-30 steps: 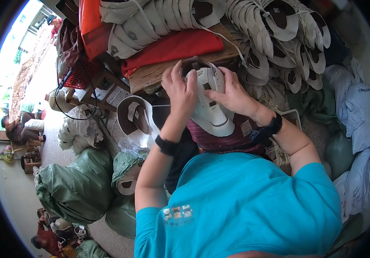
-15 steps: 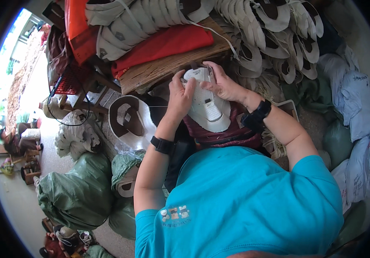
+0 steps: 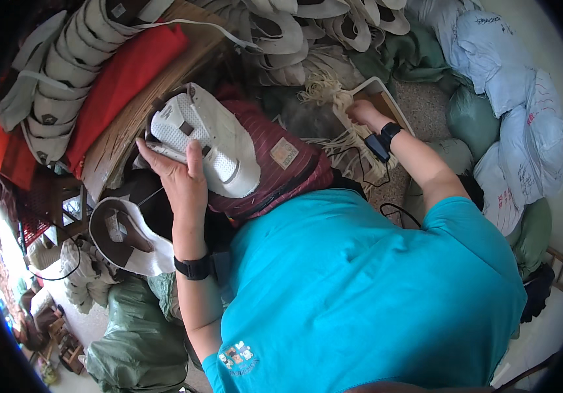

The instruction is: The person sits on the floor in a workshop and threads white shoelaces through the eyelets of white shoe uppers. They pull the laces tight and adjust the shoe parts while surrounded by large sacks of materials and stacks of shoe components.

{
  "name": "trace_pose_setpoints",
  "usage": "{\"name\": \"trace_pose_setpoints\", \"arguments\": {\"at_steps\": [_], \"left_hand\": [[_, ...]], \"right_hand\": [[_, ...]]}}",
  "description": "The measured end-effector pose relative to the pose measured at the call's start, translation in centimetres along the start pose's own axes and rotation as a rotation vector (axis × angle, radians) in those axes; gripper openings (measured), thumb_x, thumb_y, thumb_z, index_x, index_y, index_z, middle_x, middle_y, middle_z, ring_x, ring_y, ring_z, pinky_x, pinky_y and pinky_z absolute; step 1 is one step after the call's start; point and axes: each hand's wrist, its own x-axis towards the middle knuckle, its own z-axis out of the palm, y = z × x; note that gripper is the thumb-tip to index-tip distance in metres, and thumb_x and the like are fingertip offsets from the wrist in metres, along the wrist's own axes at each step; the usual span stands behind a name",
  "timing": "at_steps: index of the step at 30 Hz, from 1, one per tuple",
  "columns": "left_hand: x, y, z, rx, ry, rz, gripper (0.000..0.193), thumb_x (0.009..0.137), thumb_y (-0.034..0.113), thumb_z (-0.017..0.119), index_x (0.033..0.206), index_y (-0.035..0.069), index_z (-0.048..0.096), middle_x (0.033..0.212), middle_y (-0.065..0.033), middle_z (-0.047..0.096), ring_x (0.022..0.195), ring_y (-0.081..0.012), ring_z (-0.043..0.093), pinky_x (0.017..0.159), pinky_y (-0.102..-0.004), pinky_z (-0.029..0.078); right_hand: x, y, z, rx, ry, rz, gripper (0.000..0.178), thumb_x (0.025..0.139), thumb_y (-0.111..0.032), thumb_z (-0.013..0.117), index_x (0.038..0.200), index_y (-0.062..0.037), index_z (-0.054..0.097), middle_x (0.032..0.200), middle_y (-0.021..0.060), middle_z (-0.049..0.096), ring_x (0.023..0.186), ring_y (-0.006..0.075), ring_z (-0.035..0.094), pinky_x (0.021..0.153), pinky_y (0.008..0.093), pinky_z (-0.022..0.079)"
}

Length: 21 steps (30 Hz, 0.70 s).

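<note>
White shoe upper [image 3: 215, 139] over maroon cloth [image 3: 298, 178], near wooden table [image 3: 131, 116]; left hand [image 3: 186, 185] pinches its side, thumb on top. Right hand [image 3: 365, 113] at white-rimmed box [image 3: 394, 102], beside pale laces [image 3: 326, 92]; its grip cannot be told.

The wooden desk [image 3: 119, 143] is carrying a red cloth [image 3: 121, 98] just inside its bare near edge, with a row of nested pale shoe uppers [image 3: 78, 72] lying along the cloth's far side. A strap [image 3: 193, 21] is trailing from the uppers past the desk's right edge.
</note>
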Motion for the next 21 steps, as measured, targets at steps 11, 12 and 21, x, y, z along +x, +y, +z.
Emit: {"name": "trace_pose_setpoints", "arguments": {"at_steps": [11, 12, 21], "left_hand": [[-0.2, 0.5, 0.3, -0.068, -0.003, -0.076, 0.095, 0.099, 0.044, 0.053, 0.153, 0.0, -0.01, 0.153, -0.0294, 0.026, 0.145, -0.0356, 0.025, 0.12, -0.0398, 0.013], [-0.3, 0.7, 0.3, -0.056, -0.002, -0.08, 0.094, 0.099, 0.044, 0.053, 0.153, 0.0, -0.01, 0.153, -0.0295, 0.026, 0.145, -0.0357, 0.025, 0.12, -0.0398, 0.013], [-0.3, 0.3, -0.4, -0.096, -0.035, -0.056, 0.096, 0.098, 0.039, 0.057, 0.155, 0.002, -0.01, 0.157, -0.0297, 0.016, 0.147, -0.0351, 0.021, 0.12, -0.0411, 0.013]], "right_hand": [[1.2, 3.4, 2.9, 0.274, 0.41, -0.073, 0.031, 0.084, -0.024, 0.07, 0.106, -0.0022, 0.069, 0.107, 0.0176, 0.071, 0.099, 0.0308, 0.067, 0.084, 0.0392, 0.051], [1.3, 3.1, 2.9, 0.203, 0.389, -0.068, 0.029, 0.084, -0.024, 0.071, 0.104, -0.0028, 0.069, 0.101, 0.0156, 0.07, 0.094, 0.0283, 0.067, 0.082, 0.0388, 0.051], [1.3, 2.1, 2.8, -0.03, 0.532, -0.125, 0.021, 0.083, -0.021, 0.069, 0.09, -0.0017, 0.067, 0.086, 0.0157, 0.068, 0.084, 0.0286, 0.066, 0.079, 0.0391, 0.05]]}}
